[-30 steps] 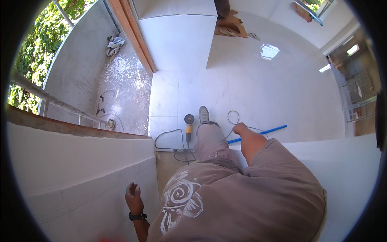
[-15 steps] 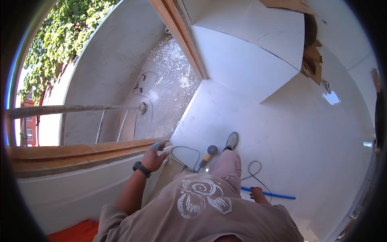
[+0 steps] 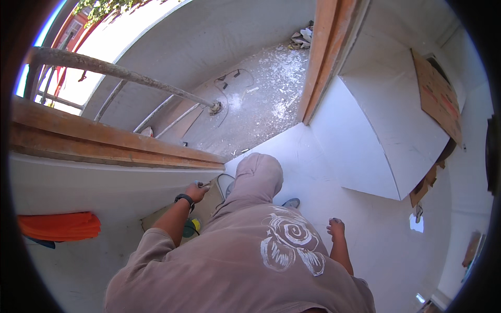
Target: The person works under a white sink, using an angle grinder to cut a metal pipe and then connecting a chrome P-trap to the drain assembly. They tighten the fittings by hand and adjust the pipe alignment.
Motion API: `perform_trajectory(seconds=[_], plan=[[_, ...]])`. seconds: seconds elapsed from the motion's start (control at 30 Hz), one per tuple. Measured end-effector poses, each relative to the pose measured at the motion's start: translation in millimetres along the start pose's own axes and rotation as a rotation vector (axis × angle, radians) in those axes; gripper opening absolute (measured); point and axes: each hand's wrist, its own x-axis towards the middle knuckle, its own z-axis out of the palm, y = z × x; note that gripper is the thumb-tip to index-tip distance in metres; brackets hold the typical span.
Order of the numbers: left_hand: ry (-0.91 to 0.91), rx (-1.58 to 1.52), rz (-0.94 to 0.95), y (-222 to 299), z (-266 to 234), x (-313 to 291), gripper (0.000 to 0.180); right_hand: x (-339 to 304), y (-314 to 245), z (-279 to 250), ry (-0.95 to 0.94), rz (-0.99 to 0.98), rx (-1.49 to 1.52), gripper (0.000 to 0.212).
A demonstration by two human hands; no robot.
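My left hand (image 3: 195, 192), with a dark watch on the wrist, hangs beside the white wall under the wooden frame (image 3: 120, 151). Its fingers are partly spread, and I see nothing held. Below it a beige board (image 3: 213, 197) lies on the floor, with a green and yellow round thing (image 3: 194, 225) partly behind my arm. A bit of dark cable (image 3: 225, 180) shows near my raised knee. Out to the right, my right hand (image 3: 336, 228) hovers over the pale floor, fingers loosely bent and apart, with nothing in it. My body hides the floor between them.
Past the wooden opening, a dusty floor (image 3: 261, 99) holds white debris and a cable. A metal railing (image 3: 141, 81) crosses at left. A large white panelled box (image 3: 355, 141) stands at right, with cardboard (image 3: 438, 96) on it. An orange cloth (image 3: 60, 227) lies at far left.
My view has turned left and I have stepped toward the opening, one knee now raised. The angle grinder and blue tube have gone out of sight. The left hand has lowered from the wooden frame.
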Motion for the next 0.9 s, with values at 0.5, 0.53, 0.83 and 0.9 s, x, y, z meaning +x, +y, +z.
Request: perform_trajectory(seconds=[0.5,0.53,0.83,0.9], plan=[[-0.039,-0.443,0.334,276,-76,270,0.096,83,-461,323,-0.523,-0.283,-0.218,0.065],[-0.061,-0.477,0.361,297,-84,281,0.100,89,-485,352,-0.577,-0.265,-0.172,0.065],[0.383,-0.357,0.772,413,-143,333,0.106,41,-652,563,-1.002,-0.083,0.995,0.082],[0.542,-0.241,0.890,407,-158,366,0.104,42,-673,556,-1.582,-0.118,0.657,0.094]])
